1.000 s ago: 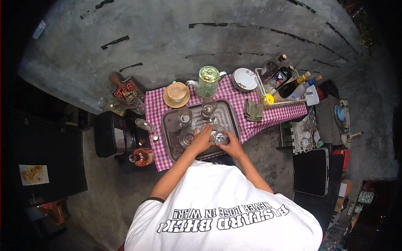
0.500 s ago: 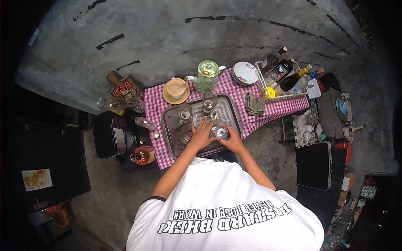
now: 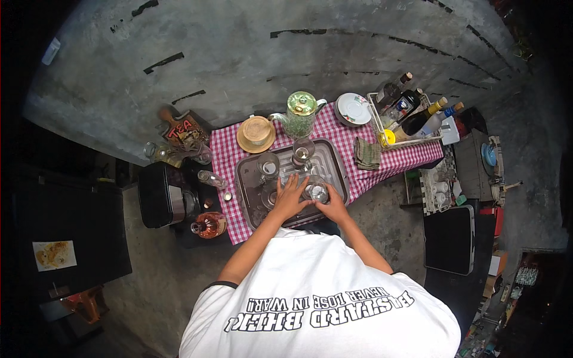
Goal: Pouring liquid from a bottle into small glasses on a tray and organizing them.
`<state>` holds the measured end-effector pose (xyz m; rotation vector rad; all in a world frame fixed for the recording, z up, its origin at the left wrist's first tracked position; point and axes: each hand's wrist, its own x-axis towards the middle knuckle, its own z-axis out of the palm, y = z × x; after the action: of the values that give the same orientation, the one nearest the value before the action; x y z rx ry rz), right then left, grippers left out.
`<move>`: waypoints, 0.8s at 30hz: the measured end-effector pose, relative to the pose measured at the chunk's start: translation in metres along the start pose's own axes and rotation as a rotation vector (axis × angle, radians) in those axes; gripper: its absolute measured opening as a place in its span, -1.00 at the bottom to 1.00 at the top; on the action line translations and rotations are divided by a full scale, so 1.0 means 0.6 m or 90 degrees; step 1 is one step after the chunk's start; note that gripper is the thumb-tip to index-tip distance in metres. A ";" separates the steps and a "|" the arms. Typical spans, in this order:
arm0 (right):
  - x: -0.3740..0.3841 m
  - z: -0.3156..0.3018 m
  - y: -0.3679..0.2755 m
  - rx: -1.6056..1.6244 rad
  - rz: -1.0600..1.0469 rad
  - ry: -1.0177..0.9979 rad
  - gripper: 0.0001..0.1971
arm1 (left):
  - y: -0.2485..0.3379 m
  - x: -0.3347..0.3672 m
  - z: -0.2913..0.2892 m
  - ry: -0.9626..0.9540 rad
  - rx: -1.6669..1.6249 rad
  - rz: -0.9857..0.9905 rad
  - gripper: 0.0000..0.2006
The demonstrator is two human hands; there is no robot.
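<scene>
Head view: hands [image 3: 310, 200] mid-tray [image 3: 248, 197], edges unobstructed.

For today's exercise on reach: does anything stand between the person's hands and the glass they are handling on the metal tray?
Nothing visible does. The left hand and right hand already meet at the clear glass on the metal tray. The other glasses stand farther back on the tray, beyond the hands.

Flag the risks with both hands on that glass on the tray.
1. Crowding: the left hand and right hand work a clear glass among other glasses on the metal tray; a nudge could tip one.
2. The tall glass stands just beyond the fingers, probably easy to knock.
</scene>
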<state>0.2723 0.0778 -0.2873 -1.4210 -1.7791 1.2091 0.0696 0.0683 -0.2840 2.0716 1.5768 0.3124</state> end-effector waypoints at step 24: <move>-0.001 0.017 -0.012 -0.066 -0.060 0.076 -0.33 | -0.004 -0.011 0.003 0.075 0.009 0.045 -0.19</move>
<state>0.2606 0.0740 -0.2853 -1.4188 -1.8269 0.9766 0.0666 0.0623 -0.2858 2.1588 1.5790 0.4586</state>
